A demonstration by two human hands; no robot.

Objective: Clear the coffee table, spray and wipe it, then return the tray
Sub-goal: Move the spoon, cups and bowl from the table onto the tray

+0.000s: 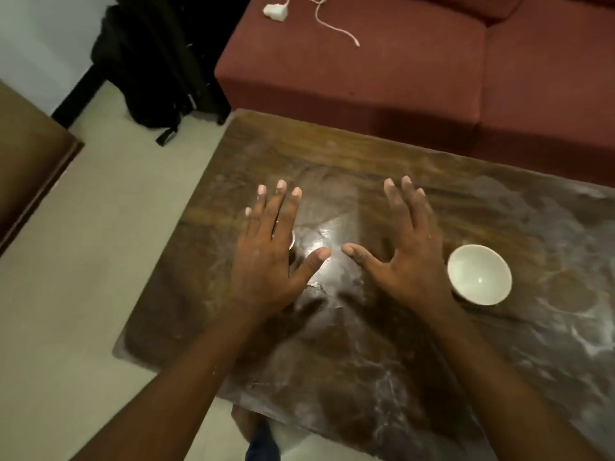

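The dark wooden coffee table (332, 154) fills the middle of the view, its top smeared with white dust. Both hands hover over it, palms down, fingers spread, holding nothing. My left hand (269, 254) hides most of a small round metal object (292, 240), of which only a rim shows beside my fingers. My right hand (406, 251) is just left of an empty white bowl (479, 276), which stands upright on the table. No tray, spray bottle or cloth is in view.
A dark red sofa (416, 71) runs along the table's far side, with a white charger and cable (276, 10) on its seat. A black bag (149, 61) stands on the pale floor at the far left. A brown furniture edge (30, 168) juts in at left.
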